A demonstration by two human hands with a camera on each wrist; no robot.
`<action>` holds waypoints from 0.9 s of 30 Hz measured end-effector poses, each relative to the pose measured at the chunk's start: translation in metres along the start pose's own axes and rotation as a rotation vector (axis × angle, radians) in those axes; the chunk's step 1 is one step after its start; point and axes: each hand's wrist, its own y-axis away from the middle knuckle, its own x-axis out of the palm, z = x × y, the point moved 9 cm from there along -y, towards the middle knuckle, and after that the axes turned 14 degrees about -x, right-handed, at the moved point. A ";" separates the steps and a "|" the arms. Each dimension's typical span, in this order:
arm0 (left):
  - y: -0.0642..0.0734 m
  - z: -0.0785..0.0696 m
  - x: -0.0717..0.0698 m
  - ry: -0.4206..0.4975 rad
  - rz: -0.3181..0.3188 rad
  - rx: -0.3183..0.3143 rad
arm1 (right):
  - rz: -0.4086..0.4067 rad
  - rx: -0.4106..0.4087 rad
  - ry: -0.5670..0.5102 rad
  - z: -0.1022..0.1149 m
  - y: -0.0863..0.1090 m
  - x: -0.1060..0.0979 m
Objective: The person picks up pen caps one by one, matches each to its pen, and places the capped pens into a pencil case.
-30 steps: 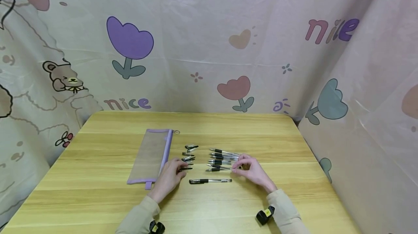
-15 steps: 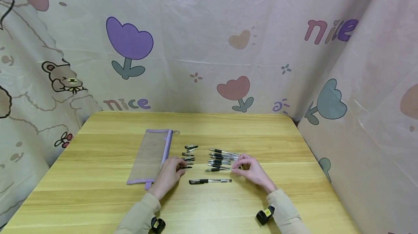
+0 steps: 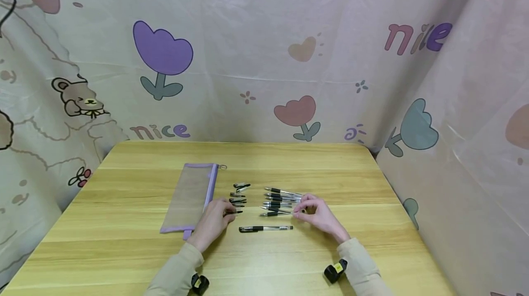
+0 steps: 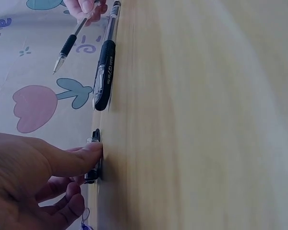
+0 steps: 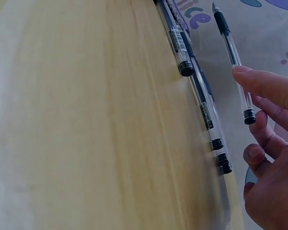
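My left hand [image 3: 213, 223] pinches a black pen cap [image 4: 92, 176] between thumb and fingers, low over the table. In the right wrist view my right hand [image 5: 273, 124] holds an uncapped gel pen [image 5: 233, 52] by the rear of its clear barrel, the bare tip pointing away. The head view shows that tip toward the left. Several uncapped pens [image 3: 281, 198] lie in a row beyond the right hand, tips to the left. Loose caps [image 3: 239, 194] form a column past the left fingers. One capped pen [image 3: 266, 229] lies nearer the front, between the two hands.
A mesh zip pouch [image 3: 190, 195] with purple edging lies flat at the left, its ring pull [image 3: 223, 167] at the far corner. The wooden table [image 3: 264, 264] meets a patterned curtain [image 3: 231, 57] at the back and sides.
My left fingers have drawn back slightly to the left and closed around the cap. The right hand with its pen has hardly moved.
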 end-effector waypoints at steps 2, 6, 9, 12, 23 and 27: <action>0.000 0.000 0.000 -0.002 0.000 0.004 | 0.000 0.000 0.001 0.001 0.000 0.000; 0.001 0.001 -0.001 0.005 0.006 0.004 | 0.005 0.002 0.002 0.001 -0.001 -0.001; 0.001 0.000 -0.001 0.011 0.017 0.000 | 0.009 0.012 0.005 0.001 -0.001 -0.001; 0.002 0.001 0.000 0.006 0.030 -0.010 | 0.009 0.018 0.008 0.001 -0.001 -0.001; 0.006 0.001 -0.004 0.013 0.007 -0.044 | 0.013 -0.031 0.002 0.006 -0.003 -0.001; 0.008 -0.001 -0.007 0.058 -0.012 -0.023 | 0.024 -0.051 -0.009 0.008 -0.003 0.001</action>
